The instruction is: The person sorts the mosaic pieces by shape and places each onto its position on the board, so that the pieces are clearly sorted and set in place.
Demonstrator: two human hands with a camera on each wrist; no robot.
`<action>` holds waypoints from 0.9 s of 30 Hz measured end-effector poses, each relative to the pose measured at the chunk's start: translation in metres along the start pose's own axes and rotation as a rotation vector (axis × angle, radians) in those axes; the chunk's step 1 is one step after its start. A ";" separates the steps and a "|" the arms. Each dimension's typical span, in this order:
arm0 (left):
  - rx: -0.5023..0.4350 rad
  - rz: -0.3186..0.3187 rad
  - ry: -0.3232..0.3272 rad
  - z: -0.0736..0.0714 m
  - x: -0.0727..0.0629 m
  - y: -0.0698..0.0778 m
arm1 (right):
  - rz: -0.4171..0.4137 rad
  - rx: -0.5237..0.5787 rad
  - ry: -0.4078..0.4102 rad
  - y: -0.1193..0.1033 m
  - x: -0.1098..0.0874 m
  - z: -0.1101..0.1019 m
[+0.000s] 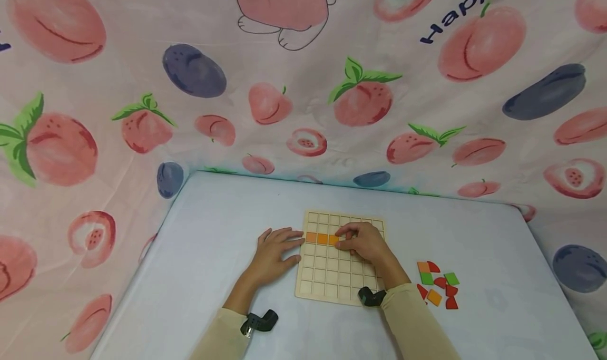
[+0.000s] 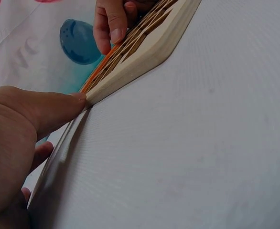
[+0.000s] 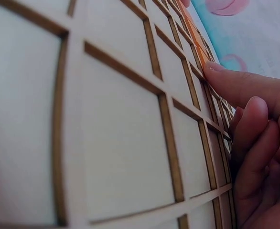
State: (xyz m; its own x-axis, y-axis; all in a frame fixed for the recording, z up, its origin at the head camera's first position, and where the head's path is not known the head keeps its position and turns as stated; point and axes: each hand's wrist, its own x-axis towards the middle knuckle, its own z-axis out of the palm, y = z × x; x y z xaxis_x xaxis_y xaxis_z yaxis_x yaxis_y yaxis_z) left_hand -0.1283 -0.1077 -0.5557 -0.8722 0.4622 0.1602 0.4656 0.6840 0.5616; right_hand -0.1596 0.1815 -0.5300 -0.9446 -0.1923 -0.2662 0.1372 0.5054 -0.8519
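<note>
A pale wooden grid board (image 1: pixel 319 274) lies flat on the table, with a row of three orange square tiles (image 1: pixel 322 239) in its upper left cells. My right hand (image 1: pixel 367 242) reaches over the board and pinches the rightmost of these tiles between thumb and index finger; its thumb (image 3: pixel 235 81) shows at the tile's edge in the right wrist view, the other fingers curled. Beside the board's left edge, my left hand (image 1: pixel 274 252) lies with fingers spread. In the left wrist view the left thumb (image 2: pixel 59 107) touches the board's side.
Right of the board lies a loose group of small pieces: orange squares (image 1: pixel 433 297), green squares (image 1: pixel 451 279) and several red curved pieces (image 1: pixel 452 302). A white-covered table (image 1: pixel 227 202) meets a fruit-patterned cloth (image 1: pixel 218 112) behind. Each wrist wears a black camera (image 1: pixel 265 321).
</note>
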 end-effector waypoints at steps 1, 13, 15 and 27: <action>-0.001 0.001 0.002 0.000 0.000 0.000 | 0.001 0.003 0.001 0.000 0.000 0.000; -0.010 0.003 0.002 -0.001 0.000 0.001 | -0.002 -0.010 -0.003 -0.003 -0.002 -0.001; -0.013 0.003 0.002 -0.001 0.000 0.001 | 0.000 -0.010 -0.001 -0.003 -0.002 -0.001; -0.009 -0.004 -0.001 -0.001 -0.001 0.002 | 0.010 0.099 -0.019 0.004 -0.011 -0.013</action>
State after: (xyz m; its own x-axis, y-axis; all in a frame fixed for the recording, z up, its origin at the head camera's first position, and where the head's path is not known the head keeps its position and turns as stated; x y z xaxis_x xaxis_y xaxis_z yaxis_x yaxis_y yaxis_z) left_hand -0.1268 -0.1074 -0.5542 -0.8739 0.4601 0.1569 0.4607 0.6809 0.5693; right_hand -0.1527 0.1961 -0.5245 -0.9374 -0.2041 -0.2823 0.1760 0.4220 -0.8893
